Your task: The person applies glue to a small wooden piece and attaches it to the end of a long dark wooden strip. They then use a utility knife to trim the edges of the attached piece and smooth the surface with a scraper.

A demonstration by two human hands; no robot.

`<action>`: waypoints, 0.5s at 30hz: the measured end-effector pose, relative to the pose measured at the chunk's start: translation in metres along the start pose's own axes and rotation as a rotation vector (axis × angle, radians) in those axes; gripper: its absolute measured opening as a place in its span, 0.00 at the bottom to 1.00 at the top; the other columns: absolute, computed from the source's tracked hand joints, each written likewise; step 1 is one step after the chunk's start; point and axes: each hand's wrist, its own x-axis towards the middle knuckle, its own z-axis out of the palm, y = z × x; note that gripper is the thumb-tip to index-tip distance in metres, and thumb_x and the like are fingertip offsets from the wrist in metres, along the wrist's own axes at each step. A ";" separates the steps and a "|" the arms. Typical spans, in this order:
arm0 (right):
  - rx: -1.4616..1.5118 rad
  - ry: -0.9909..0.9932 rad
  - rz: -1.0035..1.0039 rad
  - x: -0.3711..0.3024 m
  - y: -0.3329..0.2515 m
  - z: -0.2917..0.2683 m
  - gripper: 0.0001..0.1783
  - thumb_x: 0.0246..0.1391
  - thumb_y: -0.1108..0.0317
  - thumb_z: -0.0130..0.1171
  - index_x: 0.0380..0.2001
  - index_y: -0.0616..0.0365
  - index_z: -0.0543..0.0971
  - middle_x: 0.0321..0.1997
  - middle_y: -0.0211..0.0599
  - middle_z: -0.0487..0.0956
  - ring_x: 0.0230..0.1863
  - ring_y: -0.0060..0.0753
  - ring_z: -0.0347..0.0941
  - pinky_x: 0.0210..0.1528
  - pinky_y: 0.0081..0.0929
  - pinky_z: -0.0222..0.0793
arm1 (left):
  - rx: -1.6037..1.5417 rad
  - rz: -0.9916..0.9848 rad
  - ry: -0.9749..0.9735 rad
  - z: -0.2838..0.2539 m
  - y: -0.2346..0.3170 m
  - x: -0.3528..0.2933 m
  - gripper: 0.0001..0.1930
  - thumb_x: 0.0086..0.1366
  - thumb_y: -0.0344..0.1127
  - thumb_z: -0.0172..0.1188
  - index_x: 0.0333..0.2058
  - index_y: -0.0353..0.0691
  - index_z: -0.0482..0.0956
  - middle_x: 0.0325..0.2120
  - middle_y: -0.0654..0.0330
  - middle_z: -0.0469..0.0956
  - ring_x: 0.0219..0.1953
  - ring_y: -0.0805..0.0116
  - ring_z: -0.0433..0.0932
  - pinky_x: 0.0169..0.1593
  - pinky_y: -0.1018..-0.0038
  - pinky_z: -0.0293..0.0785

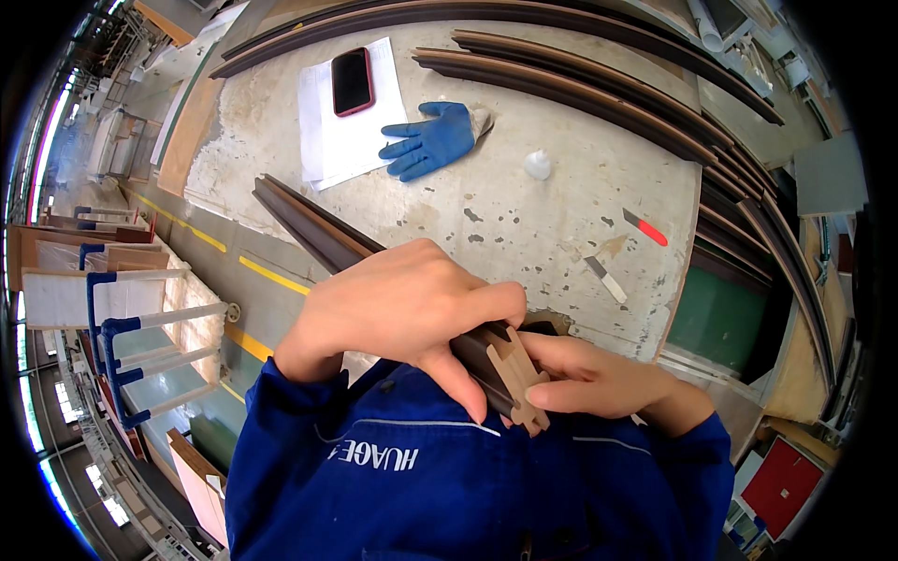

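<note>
The left fingers (456,379) grasp a dark brown profile (323,234); the right fingers (561,395), partly hidden, seemingly pinch its pale end (513,374).

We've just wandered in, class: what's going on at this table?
Someone in a blue jacket is holding a long dark brown strip near its pale end. The left hand grips it from above, while the right hand has its thumb against that end. On the worn table lie a blue glove, a phone on papers, and more brown strips.
</note>
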 end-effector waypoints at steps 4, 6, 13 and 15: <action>0.071 -0.017 -0.053 -0.004 0.001 0.000 0.27 0.66 0.60 0.52 0.61 0.66 0.62 0.45 0.35 0.74 0.43 0.22 0.71 0.46 0.22 0.69 | -0.005 -0.007 -0.026 -0.001 -0.001 0.000 0.34 0.46 0.68 0.68 0.37 0.44 0.72 0.17 0.63 0.73 0.20 0.56 0.77 0.21 0.68 0.67; 0.088 0.002 -0.055 -0.005 0.002 0.001 0.28 0.66 0.59 0.53 0.61 0.65 0.62 0.47 0.35 0.74 0.43 0.22 0.71 0.46 0.22 0.69 | -0.005 -0.013 -0.042 -0.001 -0.002 0.000 0.34 0.47 0.68 0.68 0.37 0.44 0.72 0.18 0.63 0.74 0.21 0.56 0.77 0.21 0.68 0.67; 0.025 0.040 -0.003 -0.003 -0.014 -0.012 0.31 0.61 0.60 0.61 0.60 0.65 0.64 0.49 0.41 0.78 0.44 0.29 0.78 0.48 0.27 0.76 | 0.034 0.008 0.196 0.003 0.001 0.003 0.26 0.55 0.57 0.67 0.38 0.41 0.73 0.22 0.57 0.75 0.26 0.52 0.78 0.27 0.65 0.72; -0.040 0.291 0.088 0.004 -0.029 -0.010 0.30 0.54 0.65 0.68 0.56 0.65 0.68 0.42 0.40 0.80 0.36 0.27 0.80 0.36 0.22 0.79 | 0.032 0.108 0.485 0.019 -0.012 0.006 0.20 0.60 0.51 0.66 0.37 0.40 0.74 0.22 0.55 0.75 0.28 0.51 0.78 0.29 0.65 0.73</action>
